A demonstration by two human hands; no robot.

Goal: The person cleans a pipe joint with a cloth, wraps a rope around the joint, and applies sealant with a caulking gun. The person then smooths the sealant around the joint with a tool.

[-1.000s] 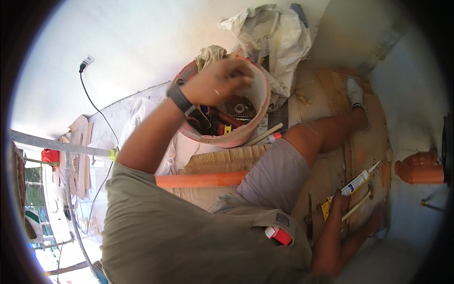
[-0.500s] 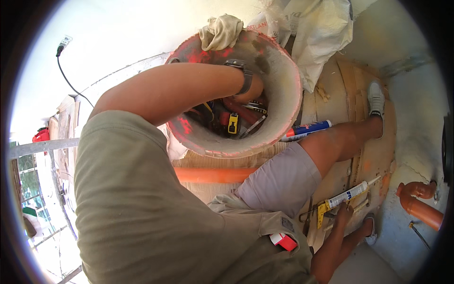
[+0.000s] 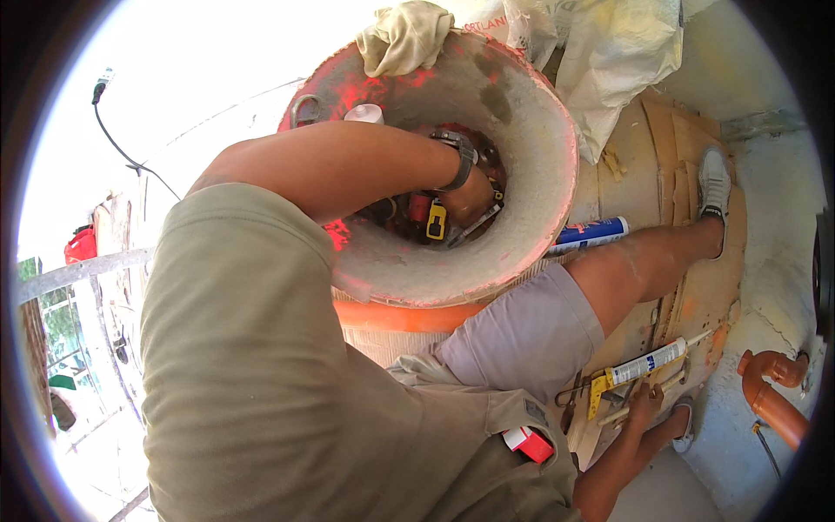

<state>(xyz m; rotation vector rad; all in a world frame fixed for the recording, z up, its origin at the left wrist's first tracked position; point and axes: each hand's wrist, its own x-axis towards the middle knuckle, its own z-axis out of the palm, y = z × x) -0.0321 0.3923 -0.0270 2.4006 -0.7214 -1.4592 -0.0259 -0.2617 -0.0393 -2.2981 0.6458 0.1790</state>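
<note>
My left hand [image 3: 472,197] is deep inside a large red-stained, dusty bucket [image 3: 531,113], down among the tools at its bottom. A dark watch [image 3: 458,160] sits on that wrist. Next to the hand lie a yellow-and-black tool [image 3: 437,220] and a metal tool [image 3: 477,225]; the fingers are hidden among them. My right hand [image 3: 644,405] rests low on the right by my knee, gripping a caulking gun [image 3: 645,366] with a white tube and a yellow end.
A white glove [image 3: 403,36] hangs over the bucket's far rim, with a white sack [image 3: 617,52] behind it. A blue-and-white sealant tube [image 3: 593,235] lies beside the bucket. An orange pipe [image 3: 396,315] runs under it. Another orange pipe fitting [image 3: 772,393] stands at the right. Cardboard [image 3: 670,148] covers the floor.
My left hand went from the bucket's rim down into the bucket. My head moved closer over it. The right hand kept hold of the caulking gun.
</note>
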